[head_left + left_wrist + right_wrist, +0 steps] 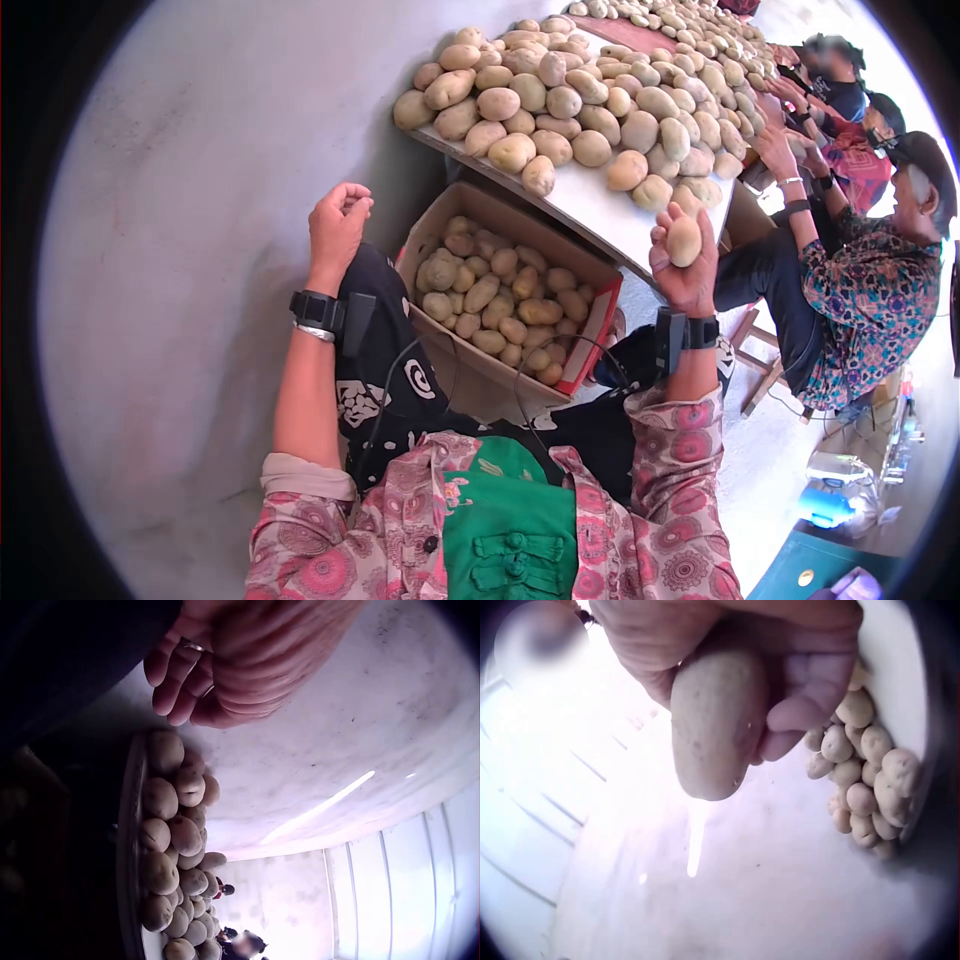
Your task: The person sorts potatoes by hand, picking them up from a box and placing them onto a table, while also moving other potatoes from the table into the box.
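Note:
In the head view the right hand (688, 270) holds one potato (684, 241) in its palm, fingers curled round it, near the table's edge. The right wrist view shows this potato (718, 724) against the right hand (780, 652). The left hand (338, 232) is raised left of the box with nothing in it, its fingers loosely bent; in the left wrist view the left hand (247, 660) hangs over the potato pile (171, 832). A large heap of potatoes (591, 148) lies on the table (610, 218). Below it, a cardboard box (432, 212) holds several potatoes (541, 312).
Several people sit along the table's right side, the nearest in a patterned shirt (875, 300) and dark cap. A wooden stool (762, 372) stands below that person. The wall (190, 200) is on the left. Cables hang over the wearer's lap. A green container (815, 565) is at the lower right.

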The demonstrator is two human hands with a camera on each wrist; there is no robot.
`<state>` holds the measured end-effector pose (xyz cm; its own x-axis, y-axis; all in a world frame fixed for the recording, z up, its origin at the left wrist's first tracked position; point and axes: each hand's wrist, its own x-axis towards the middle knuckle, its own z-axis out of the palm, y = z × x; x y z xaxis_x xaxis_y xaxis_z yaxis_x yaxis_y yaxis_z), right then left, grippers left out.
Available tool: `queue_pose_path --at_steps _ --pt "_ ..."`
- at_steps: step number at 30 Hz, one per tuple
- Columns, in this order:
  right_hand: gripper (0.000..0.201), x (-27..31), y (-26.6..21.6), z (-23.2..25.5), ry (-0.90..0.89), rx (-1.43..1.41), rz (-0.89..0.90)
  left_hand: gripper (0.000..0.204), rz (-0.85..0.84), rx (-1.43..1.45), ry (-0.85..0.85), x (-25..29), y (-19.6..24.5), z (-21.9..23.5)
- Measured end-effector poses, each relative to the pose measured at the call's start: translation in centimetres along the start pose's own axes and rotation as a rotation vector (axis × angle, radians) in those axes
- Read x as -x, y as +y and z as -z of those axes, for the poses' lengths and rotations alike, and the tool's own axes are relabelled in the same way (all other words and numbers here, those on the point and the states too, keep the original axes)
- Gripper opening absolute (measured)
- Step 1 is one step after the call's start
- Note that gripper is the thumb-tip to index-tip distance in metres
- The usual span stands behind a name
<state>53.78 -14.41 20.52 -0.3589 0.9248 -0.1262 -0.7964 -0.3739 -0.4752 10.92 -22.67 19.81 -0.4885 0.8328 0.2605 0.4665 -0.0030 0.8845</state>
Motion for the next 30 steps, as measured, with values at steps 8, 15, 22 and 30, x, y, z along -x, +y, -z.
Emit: queue_pose_path --at_steps 8,15,22,30 --pt "0.031 0.1 2.3 0.3 0.058 0.583 -0.085 0.013 0.01 -0.076 -0.022 -0.6 -0.9 0.0" --pt "0.04 0.2 4.2 0.2 -0.075 1.017 -0.297 0.013 0.036 -0.013 -0.023 -0.5 -0.4 -0.1" --pt "0.044 -0.7 11.9 3.2 -0.482 1.45 -0.491 0.011 -0.03 -0.015 -0.014 -0.5 -0.9 -0.1" --pt "0.054 -3.8 16.9 3.1 -0.188 1.196 -0.045 0.011 -0.072 -0.005 -0.021 -0.6 -1.0 0.0"
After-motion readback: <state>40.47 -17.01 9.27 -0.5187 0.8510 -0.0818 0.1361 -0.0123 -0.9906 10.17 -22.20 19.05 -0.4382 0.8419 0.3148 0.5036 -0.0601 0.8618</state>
